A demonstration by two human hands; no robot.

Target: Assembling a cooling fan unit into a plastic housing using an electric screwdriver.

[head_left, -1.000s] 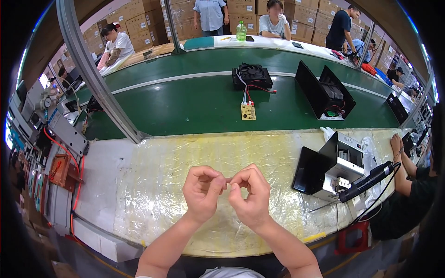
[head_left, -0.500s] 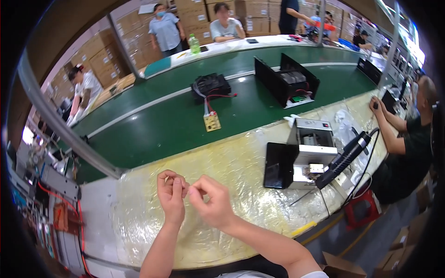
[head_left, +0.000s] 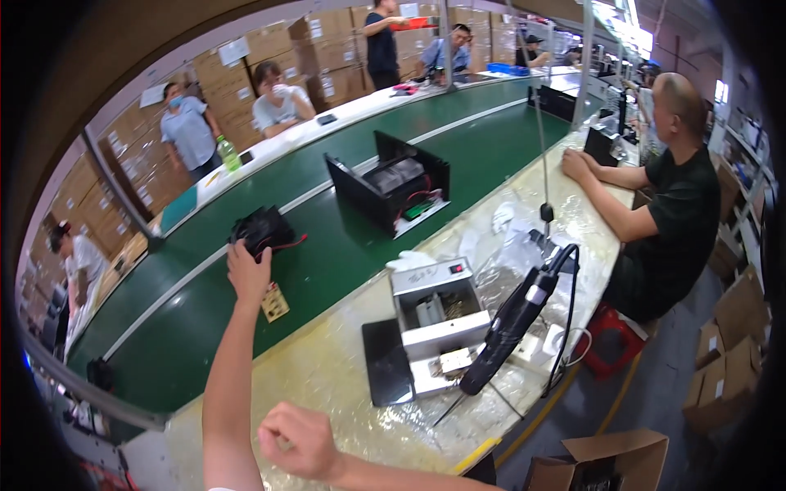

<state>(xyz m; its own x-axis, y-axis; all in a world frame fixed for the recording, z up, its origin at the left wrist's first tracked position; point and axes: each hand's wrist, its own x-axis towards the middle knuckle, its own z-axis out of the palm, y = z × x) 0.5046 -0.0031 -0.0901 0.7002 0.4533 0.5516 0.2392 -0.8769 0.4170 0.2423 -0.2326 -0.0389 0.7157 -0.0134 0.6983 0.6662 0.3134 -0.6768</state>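
Note:
My left hand (head_left: pixel 248 272) is stretched out over the green conveyor belt (head_left: pixel 184 319). Its fingertips reach the near edge of a black fan-like unit (head_left: pixel 266 228), with thumb and fingers apart. Red and light wires run from that unit. A small tan circuit board (head_left: pixel 275 304) lies on the belt just right of my left wrist. Close to me, my right hand (head_left: pixel 299 439) hovers above the plastic-covered bench (head_left: pixel 327 372) with its fingers curled together. Whatever they may hold is hidden.
Right of my hands stand an open metal box (head_left: pixel 438 307), a black flat panel (head_left: pixel 386 362) and a black corded hand tool (head_left: pixel 512 323). An open black housing (head_left: pixel 393 182) sits farther along the belt. A co-worker (head_left: pixel 675 196) sits at the right. A cardboard box (head_left: pixel 602 462) is lower right.
The view has swung to the right. My left hand has left my right hand and stretched forward to the black unit. My right hand stays near me, still curled.

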